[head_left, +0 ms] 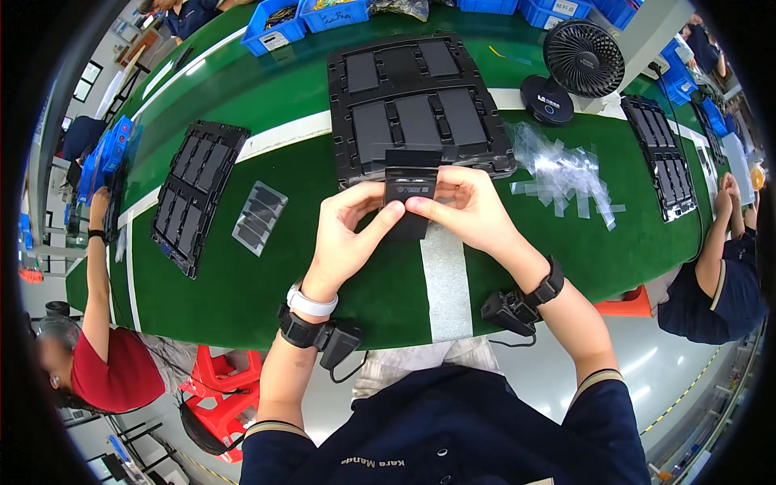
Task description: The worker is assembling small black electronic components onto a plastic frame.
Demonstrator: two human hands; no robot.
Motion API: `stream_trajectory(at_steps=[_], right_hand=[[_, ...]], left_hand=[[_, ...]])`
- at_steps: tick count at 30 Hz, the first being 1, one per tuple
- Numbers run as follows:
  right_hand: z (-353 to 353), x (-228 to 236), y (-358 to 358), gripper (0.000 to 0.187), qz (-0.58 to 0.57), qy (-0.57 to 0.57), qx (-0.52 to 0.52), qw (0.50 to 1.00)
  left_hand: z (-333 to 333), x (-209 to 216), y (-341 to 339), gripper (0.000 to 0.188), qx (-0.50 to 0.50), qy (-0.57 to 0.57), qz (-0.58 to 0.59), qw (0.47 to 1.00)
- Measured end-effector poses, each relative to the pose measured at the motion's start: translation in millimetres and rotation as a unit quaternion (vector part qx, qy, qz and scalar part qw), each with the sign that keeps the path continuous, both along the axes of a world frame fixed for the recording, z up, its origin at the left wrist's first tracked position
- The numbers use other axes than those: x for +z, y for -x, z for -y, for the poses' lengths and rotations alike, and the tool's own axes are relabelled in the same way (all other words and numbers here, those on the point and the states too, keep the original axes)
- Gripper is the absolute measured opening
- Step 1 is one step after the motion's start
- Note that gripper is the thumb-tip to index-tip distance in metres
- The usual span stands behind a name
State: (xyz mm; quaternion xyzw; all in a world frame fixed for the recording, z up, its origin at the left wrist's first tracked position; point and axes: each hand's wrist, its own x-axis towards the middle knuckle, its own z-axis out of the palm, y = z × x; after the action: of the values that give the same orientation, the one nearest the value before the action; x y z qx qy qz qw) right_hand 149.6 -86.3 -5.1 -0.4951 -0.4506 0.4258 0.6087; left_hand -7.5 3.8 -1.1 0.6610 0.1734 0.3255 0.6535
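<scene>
Both hands hold a flat black rectangular piece (412, 189) with small pale print, in front of my chest. My left hand (346, 226) pinches its left edge, thumb on the face and fingers behind. My right hand (475, 212) grips the right edge the same way, and the two thumbs nearly meet. A shiny dark band crosses the piece's upper part; I cannot make out whether it is film. Just beyond my hands lies a black moulded tray (398, 90) with flat dark grey pieces in its pockets. My fingertips hide part of its near edge.
Loose clear strips (566, 174) lie in a heap at right, below a black fan (578, 69). A clear sheet with dark strips (260, 218) and another tray (198, 190) are at left. Blue bins (275, 28) line the back. Co-workers sit at both sides.
</scene>
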Motion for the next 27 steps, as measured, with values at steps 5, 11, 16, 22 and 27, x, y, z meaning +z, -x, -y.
stream_trajectory(at_steps=[5,11,16,22,27], right_hand=[[2.8,6.1,-3.0,0.013,-0.017,-0.029,-0.094,0.995],[3.3,4.8,-6.1,0.01,-0.099,-0.094,-0.12,0.983],[2.1,5.6,-9.4,0.018,-0.065,-0.006,-0.106,0.992],[3.8,3.8,-0.5,0.03,0.091,-0.033,-0.057,0.994],[3.9,11.5,3.0,0.021,-0.025,-0.057,-0.14,0.988]], left_hand=[[-0.5,-3.3,0.7,0.013,0.035,-0.001,0.011,0.999],[-5.1,-8.2,-0.4,0.009,0.119,-0.135,-0.067,0.981],[-1.2,-1.1,-1.9,0.013,0.053,-0.006,-0.044,0.998],[-0.7,-4.4,-3.4,0.02,0.003,0.001,-0.025,1.0],[0.7,0.7,-2.9,0.031,-0.118,0.088,-0.091,0.985]])
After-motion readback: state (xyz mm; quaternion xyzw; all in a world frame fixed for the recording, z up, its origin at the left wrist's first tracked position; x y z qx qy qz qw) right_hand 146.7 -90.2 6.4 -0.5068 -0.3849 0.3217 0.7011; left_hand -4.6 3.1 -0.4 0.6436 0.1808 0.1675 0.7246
